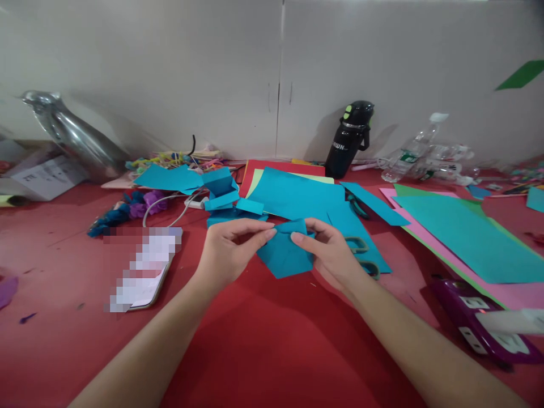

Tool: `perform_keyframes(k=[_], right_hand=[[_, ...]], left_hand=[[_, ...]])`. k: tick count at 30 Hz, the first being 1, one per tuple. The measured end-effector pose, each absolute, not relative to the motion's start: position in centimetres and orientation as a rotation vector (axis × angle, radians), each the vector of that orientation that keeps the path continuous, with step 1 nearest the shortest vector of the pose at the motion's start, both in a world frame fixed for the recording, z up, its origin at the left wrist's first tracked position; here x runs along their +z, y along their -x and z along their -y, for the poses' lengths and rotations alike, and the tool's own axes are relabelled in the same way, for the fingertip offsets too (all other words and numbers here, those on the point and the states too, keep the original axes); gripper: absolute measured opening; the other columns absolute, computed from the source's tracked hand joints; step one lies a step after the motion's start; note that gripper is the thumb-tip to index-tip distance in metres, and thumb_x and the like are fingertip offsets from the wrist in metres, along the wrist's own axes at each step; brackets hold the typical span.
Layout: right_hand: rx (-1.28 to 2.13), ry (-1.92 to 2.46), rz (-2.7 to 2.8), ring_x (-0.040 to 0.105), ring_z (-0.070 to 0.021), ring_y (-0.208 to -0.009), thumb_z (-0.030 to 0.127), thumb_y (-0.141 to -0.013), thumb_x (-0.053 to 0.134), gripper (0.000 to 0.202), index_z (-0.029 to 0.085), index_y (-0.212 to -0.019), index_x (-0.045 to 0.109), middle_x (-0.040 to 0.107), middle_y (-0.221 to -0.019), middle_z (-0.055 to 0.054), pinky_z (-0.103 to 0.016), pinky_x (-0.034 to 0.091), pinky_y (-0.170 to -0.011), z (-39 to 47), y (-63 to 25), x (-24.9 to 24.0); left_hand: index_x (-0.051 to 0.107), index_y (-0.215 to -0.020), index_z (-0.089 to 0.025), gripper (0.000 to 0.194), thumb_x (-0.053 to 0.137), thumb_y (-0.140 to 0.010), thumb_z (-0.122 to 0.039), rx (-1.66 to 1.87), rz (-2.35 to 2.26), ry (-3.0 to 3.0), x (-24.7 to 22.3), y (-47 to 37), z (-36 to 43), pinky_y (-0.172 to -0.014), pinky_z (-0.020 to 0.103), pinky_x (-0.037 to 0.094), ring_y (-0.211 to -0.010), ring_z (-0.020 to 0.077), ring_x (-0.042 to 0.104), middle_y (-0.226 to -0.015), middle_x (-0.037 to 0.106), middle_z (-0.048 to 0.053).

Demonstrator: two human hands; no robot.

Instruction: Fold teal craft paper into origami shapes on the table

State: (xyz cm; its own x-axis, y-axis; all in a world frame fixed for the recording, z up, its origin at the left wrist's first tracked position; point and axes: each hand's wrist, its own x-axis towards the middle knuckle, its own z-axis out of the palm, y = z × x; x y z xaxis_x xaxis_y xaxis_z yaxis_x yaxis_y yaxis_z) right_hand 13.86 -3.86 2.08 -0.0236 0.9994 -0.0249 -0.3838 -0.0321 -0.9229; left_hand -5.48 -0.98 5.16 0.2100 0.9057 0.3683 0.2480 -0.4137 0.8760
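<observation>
A folded piece of blue paper (pixel 285 256) is held up over the red table, its lower edge coming to a blunt point. My left hand (pixel 232 246) pinches its upper left corner between thumb and fingers. On the other side my right hand (pixel 329 249) grips the upper right part, thumb in front and fingers behind. A narrow flap stands along the top between both thumbs. Just behind the right hand lie scissors (pixel 369 267) with olive handles, partly hidden. Folded blue paper pieces (pixel 221 199) are piled beyond the left hand.
Blue sheets (pixel 297 192) lie behind my hands. A phone (pixel 148 272) with a cable is at left, near a metal jug (pixel 85 139). At right are stacked coloured papers (pixel 467 232), a purple device (pixel 484 323), a black bottle (pixel 348 141) and a plastic bottle (pixel 410 153).
</observation>
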Motion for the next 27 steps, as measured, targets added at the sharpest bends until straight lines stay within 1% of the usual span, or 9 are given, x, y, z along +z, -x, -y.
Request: perform_keyframes(k=[2, 5, 8, 11, 14, 16, 20, 24, 27], right_hand=[[1.346, 0.949, 0.936, 0.061, -0.0166, -0.072, 0.038, -0.068, 0.088, 0.025, 0.024, -0.079, 0.071, 0.069, -0.08, 0.0, -0.034, 0.054, -0.068, 3.9, -13.9, 2.2], [1.278, 0.984, 0.944, 0.051, -0.0132, -0.061, 0.039, -0.071, 0.086, 0.023, 0.024, -0.068, 0.069, 0.058, -0.066, 0.003, -0.031, 0.048, -0.059, 3.9, -14.0, 2.2], [1.288, 0.96, 0.954, 0.045, -0.0117, -0.058, 0.04, -0.078, 0.082, 0.026, 0.023, -0.065, 0.068, 0.053, -0.062, 0.004, -0.029, 0.043, -0.056, 3.9, -14.1, 2.0], [1.301, 0.94, 0.964, 0.045, -0.0113, -0.059, 0.04, -0.08, 0.079, 0.024, 0.023, -0.068, 0.07, 0.054, -0.062, 0.004, -0.027, 0.042, -0.056, 3.9, -14.2, 1.9], [1.303, 0.973, 0.949, 0.052, -0.0128, -0.063, 0.04, -0.077, 0.082, 0.018, 0.024, -0.078, 0.075, 0.062, -0.068, 0.002, -0.028, 0.045, -0.057, 3.8, -14.4, 1.8], [1.293, 1.004, 0.932, 0.055, -0.0136, -0.065, 0.04, -0.074, 0.084, 0.02, 0.024, -0.084, 0.076, 0.065, -0.071, 0.001, -0.028, 0.046, -0.058, 3.7, -14.5, 1.8], [1.299, 0.986, 0.942, 0.048, -0.0114, -0.059, 0.042, -0.077, 0.082, 0.022, 0.022, -0.076, 0.073, 0.056, -0.063, 0.003, -0.027, 0.043, -0.053, 3.6, -14.8, 1.9], [1.171, 1.013, 1.053, 0.049, -0.012, -0.062, 0.044, -0.081, 0.079, 0.024, 0.022, -0.076, 0.073, 0.058, -0.066, 0.001, -0.027, 0.043, -0.055, 3.7, -14.8, 1.9], [1.083, 1.054, 1.094, 0.047, -0.0119, -0.061, 0.046, -0.083, 0.076, 0.027, 0.021, -0.073, 0.072, 0.055, -0.064, 0.002, -0.027, 0.041, -0.055, 3.7, -14.9, 2.0]], left_hand=[[0.082, -0.085, -0.024, 0.009, 0.08, -0.08, -0.031, 1.197, -1.048, -1.829, 4.8, 5.4, 0.9, -0.068, 0.03, 0.063, -0.077, 0.0213, 0.075, -0.085, 0.08, 0.003], [0.082, -0.088, -0.025, 0.01, 0.08, -0.08, -0.032, 1.181, -1.045, -1.853, 4.5, 5.5, 0.9, -0.069, 0.029, 0.062, -0.078, 0.0205, 0.074, -0.086, 0.08, 0.002], [0.082, -0.089, -0.026, 0.01, 0.079, -0.081, -0.031, 1.18, -1.058, -1.852, 4.5, 5.6, 0.8, -0.07, 0.028, 0.062, -0.08, 0.0198, 0.074, -0.088, 0.08, 0.002], [0.082, -0.09, -0.026, 0.01, 0.079, -0.081, -0.031, 1.185, -1.064, -1.849, 4.6, 5.7, 0.7, -0.072, 0.028, 0.062, -0.081, 0.0199, 0.074, -0.089, 0.08, 0.002], [0.082, -0.09, -0.026, 0.01, 0.079, -0.081, -0.031, 1.161, -1.055, -1.85, 4.7, 5.8, 0.7, -0.071, 0.028, 0.062, -0.081, 0.0205, 0.075, -0.088, 0.08, 0.002], [0.082, -0.089, -0.024, 0.011, 0.08, -0.081, -0.032, 1.137, -1.047, -1.843, 4.7, 5.8, 0.6, -0.069, 0.028, 0.062, -0.08, 0.0207, 0.075, -0.087, 0.08, 0.003], [0.082, -0.089, -0.023, 0.012, 0.081, -0.08, -0.031, 1.112, -1.029, -1.824, 4.7, 5.8, 0.5, -0.067, 0.025, 0.061, -0.077, 0.0191, 0.074, -0.085, 0.08, 0.003], [0.082, -0.088, -0.024, 0.011, 0.082, -0.079, -0.029, 1.107, -1.002, -1.808, 4.8, 5.8, 0.4, -0.065, 0.022, 0.061, -0.076, 0.0172, 0.074, -0.083, 0.08, 0.001], [0.082, -0.088, -0.023, 0.011, 0.082, -0.079, -0.028, 1.114, -0.996, -1.795, 4.7, 5.8, 0.4, -0.063, 0.021, 0.06, -0.075, 0.0165, 0.074, -0.082, 0.08, 0.001]])
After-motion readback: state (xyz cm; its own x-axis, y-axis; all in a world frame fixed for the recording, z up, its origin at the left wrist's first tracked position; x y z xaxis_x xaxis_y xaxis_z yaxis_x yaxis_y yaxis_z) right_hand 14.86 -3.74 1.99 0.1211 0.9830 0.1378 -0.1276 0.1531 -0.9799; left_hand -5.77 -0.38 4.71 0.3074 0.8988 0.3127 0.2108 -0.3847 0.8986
